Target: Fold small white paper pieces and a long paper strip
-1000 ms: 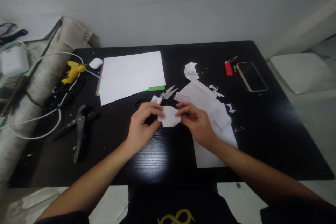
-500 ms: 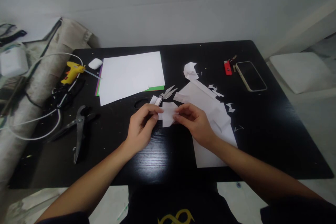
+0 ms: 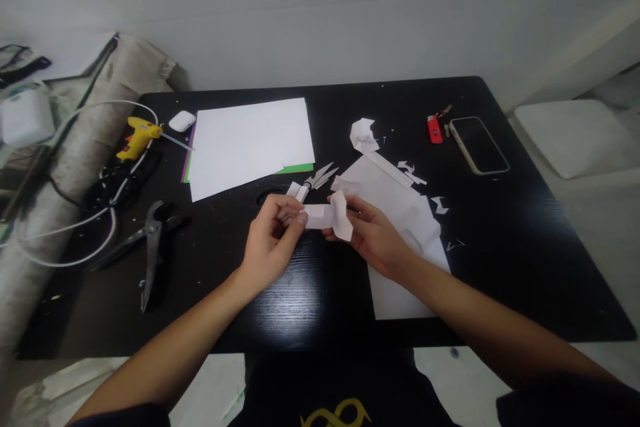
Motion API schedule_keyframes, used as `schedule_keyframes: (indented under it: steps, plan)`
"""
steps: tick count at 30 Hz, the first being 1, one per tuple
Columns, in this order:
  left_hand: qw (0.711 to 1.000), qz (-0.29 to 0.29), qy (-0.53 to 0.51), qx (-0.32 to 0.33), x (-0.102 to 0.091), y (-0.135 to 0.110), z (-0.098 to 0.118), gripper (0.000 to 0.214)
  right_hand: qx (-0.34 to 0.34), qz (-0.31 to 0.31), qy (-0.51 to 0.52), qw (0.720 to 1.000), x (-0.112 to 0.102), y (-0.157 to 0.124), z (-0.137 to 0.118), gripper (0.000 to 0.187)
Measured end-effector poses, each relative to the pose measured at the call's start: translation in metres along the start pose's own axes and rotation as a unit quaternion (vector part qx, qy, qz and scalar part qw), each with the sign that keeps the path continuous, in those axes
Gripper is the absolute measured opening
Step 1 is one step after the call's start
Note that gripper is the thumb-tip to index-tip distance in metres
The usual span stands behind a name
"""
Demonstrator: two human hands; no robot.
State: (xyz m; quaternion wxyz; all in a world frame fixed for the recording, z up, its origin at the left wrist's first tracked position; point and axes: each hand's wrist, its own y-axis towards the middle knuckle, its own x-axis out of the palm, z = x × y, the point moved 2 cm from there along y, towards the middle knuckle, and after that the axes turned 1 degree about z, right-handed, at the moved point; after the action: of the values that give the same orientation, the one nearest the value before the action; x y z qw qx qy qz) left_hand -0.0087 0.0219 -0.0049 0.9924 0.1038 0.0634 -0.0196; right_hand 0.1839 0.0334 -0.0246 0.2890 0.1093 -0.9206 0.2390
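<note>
Both my hands hold one small white paper piece (image 3: 329, 215) just above the black table (image 3: 500, 240). My left hand (image 3: 273, 243) pinches its left end between thumb and fingers. My right hand (image 3: 373, 233) grips the right end, where a flap stands folded up. Just behind the piece lie scissors (image 3: 315, 181) with their blades pointing right. A large cut white sheet (image 3: 400, 227) lies under and beside my right hand.
A stack of white and coloured paper (image 3: 247, 143) lies at the back centre. Left are pliers (image 3: 150, 247), a yellow glue gun (image 3: 137, 135), white cable and an earbud case (image 3: 182, 121). A crumpled scrap (image 3: 363, 135), paper offcuts, a red lighter (image 3: 434, 129) and a phone (image 3: 479, 145) lie right.
The paper piece has been folded narrower between my hands, and its right end now stands up as a flap. My hands rose slightly; nothing else moved.
</note>
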Motion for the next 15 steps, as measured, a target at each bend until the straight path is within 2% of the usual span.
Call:
schedule_keyframes:
  steps: [11,15]
  plan:
    - [1.0,0.004,0.018,-0.002,-0.002,0.0011,0.0001,0.012,0.025,0.003,0.029,0.999,0.0028,-0.0002,-0.0034,0.029]
    - [0.999,-0.006,0.042,0.0,-0.0027,0.0022,-0.0008,0.018,0.016,-0.016,0.04,0.999,0.0042,-0.0018,-0.0055,0.049]
